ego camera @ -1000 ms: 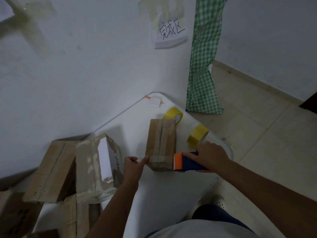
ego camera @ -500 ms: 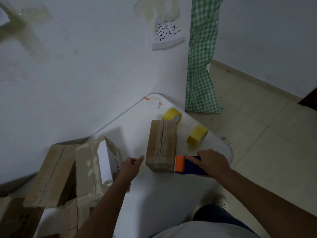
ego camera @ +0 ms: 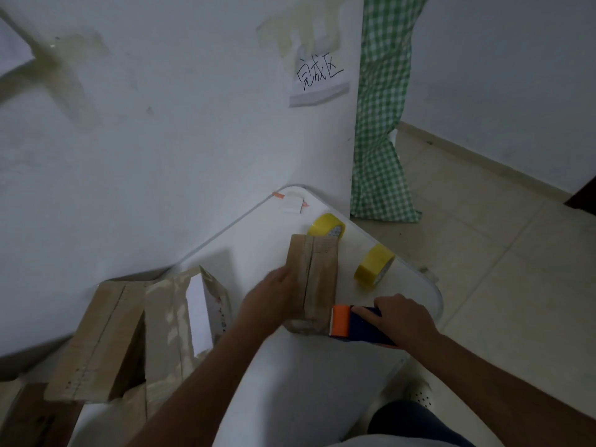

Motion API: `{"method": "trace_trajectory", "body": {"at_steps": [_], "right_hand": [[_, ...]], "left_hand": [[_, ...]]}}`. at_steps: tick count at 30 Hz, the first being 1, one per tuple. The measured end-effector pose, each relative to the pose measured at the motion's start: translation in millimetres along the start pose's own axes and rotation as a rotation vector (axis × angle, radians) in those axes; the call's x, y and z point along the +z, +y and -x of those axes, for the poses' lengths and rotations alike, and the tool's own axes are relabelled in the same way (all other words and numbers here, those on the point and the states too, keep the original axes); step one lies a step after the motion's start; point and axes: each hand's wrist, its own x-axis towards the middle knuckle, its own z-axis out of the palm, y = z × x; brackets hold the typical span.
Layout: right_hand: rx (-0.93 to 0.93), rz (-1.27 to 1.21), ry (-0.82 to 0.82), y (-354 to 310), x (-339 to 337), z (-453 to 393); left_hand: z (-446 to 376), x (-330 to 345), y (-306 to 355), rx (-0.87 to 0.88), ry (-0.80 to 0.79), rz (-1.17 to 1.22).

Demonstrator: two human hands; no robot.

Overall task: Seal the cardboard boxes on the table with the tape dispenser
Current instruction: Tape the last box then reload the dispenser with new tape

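Note:
A small brown cardboard box lies on the white table, its top seam running away from me. My left hand rests against the box's left side; its fingers are blurred. My right hand grips the blue tape dispenser, whose orange front end sits at the box's near right corner.
Two yellow tape rolls lie beyond and right of the box. More cardboard boxes are piled at the table's left. A white wall with a paper label stands behind. A green checked cloth hangs at right over tiled floor.
My left hand has moved right from beside the left boxes onto the small box's left side. The dispenser stays at the box's near right corner.

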Motion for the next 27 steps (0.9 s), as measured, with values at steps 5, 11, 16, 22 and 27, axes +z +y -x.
{"method": "trace_trajectory", "body": {"at_steps": [5, 11, 16, 22, 27], "right_hand": [[-0.019, -0.055, 0.012, -2.0, -3.9, -3.5], [-0.064, -0.094, -0.043, 18.9, -11.5, 0.6], [-0.111, -0.006, -0.011, 34.8, -11.1, 5.5], [-0.115, -0.022, -0.01, 50.3, -6.2, 4.3], [-0.038, -0.045, -0.039, 69.1, -10.4, 5.8]], "left_hand": [[-20.9, 40.6, 12.3, 0.257, -0.157, -0.084], [-23.2, 74.3, -3.5, 0.273, -0.066, -0.129], [-23.4, 77.0, -4.0, 0.279, -0.052, -0.112], [-22.3, 76.1, -1.2, 0.263, -0.062, -0.091], [-20.4, 74.5, 0.3, 0.232, -0.052, -0.097]]}}
